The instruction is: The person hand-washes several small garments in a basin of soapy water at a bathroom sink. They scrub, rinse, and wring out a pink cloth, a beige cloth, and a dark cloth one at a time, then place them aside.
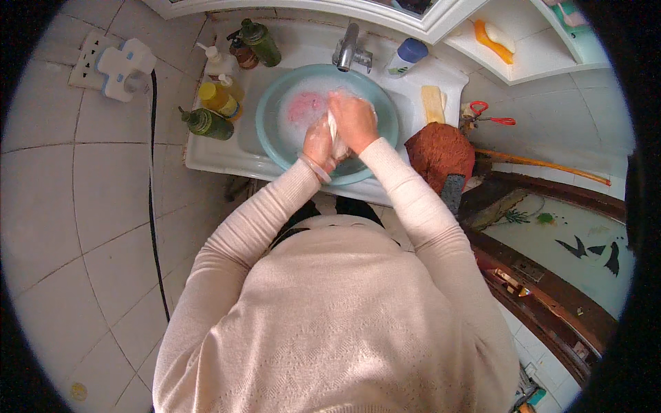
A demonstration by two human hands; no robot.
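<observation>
A pale blue-green plastic basin (262, 121) sits in the white washbasin (240, 157), holding sudsy water. Over it, my left hand (318, 140) and my right hand (355, 116) meet with a wet white cloth (338, 135) gripped between them. Part of the cloth is hidden by my fingers. Pink fabric (305, 107) lies in the foam just left of my hands. A pale bangle (315, 168) circles my left wrist.
A chrome faucet (348, 49) stands behind the basin. Several bottles, including a yellow-capped one (219, 100), line the left rim. At right are a blue-capped bottle (408, 57), a folded yellow cloth (433, 105), a reddish-brown towel (441, 155) and red-handled scissors (490, 114).
</observation>
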